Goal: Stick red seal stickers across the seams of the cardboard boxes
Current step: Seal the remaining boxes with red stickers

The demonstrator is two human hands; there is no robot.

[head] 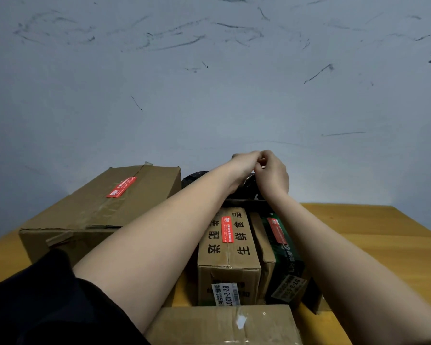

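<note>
My left hand [244,163] and my right hand [271,173] meet far out over a dark object [197,176] behind the boxes, fingertips pinched together; whatever they hold is too small to make out. A large cardboard box [90,212] at the left carries a red seal sticker [121,187] across its taped seam. The narrow box with black characters [228,247] in the middle has a red sticker [227,229] on top. Beside it, a green-printed box [284,260] bears another red sticker [279,232]. A plain box [224,324] lies nearest me, taped, with no sticker in sight.
The boxes stand on a yellow wooden table [371,235] pushed against a scuffed grey-blue wall [209,83]. My forearms stretch over the middle boxes. A black sleeve [47,307] fills the lower left corner.
</note>
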